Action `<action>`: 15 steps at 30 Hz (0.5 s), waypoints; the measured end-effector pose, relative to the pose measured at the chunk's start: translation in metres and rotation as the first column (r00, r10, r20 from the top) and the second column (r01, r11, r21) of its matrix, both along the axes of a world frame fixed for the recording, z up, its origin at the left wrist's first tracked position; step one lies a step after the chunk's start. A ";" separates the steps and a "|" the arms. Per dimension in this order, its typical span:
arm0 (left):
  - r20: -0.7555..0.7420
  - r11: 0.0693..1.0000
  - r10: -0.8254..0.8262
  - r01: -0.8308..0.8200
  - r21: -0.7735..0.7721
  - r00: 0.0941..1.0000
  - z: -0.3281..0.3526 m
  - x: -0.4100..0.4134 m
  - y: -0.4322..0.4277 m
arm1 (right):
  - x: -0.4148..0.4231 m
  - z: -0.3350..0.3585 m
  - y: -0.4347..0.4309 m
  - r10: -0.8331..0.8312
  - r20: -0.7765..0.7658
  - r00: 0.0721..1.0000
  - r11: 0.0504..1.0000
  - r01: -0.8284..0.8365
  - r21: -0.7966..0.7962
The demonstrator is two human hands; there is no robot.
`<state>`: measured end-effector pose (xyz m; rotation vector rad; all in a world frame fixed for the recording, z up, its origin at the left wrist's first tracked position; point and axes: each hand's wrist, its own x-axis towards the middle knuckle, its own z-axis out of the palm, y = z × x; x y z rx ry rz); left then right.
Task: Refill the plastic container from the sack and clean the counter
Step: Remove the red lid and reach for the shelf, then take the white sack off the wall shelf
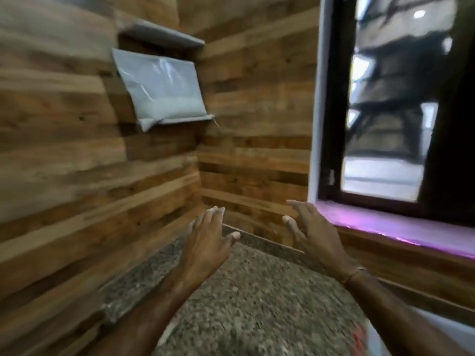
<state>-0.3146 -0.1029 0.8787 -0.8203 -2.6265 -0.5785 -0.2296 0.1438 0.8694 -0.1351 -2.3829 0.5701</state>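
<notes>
One blurred sack partly hides its shelf.

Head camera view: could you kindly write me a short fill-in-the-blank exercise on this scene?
The plastic bag rests on a grey shelf on the ____ wall. The left hand and right hand hover over the speckled counter, holding ____. The window stands to the bag's ____.
Missing words: wooden; nothing; right.

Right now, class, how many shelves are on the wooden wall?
2. The upper shelf is near the corner; the lower shelf is just below, carrying a plastic bag. Others may be outside the view.
</notes>
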 end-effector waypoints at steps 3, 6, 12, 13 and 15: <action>-0.052 0.996 0.091 -0.092 -0.009 0.995 0.040 -0.044 -0.021 | -0.064 0.035 -0.010 0.096 -0.005 0.995 0.995 -0.095 0.031; -0.132 0.986 0.160 -0.164 -0.021 0.978 0.082 -0.087 -0.040 | -0.125 0.078 -0.028 0.187 -0.015 0.982 0.981 -0.186 0.044; -0.260 0.973 0.225 -0.231 0.008 0.939 0.173 -0.176 -0.068 | -0.232 0.166 -0.062 0.206 -0.044 0.978 0.968 -0.197 0.152; -0.276 0.970 0.236 -0.242 0.011 0.932 0.187 -0.191 -0.071 | -0.247 0.178 -0.065 0.208 -0.057 0.976 0.966 -0.196 0.166; -0.319 0.969 0.239 -0.246 0.019 0.917 0.217 -0.228 -0.078 | -0.286 0.204 -0.072 0.198 -0.089 0.976 0.965 -0.178 0.190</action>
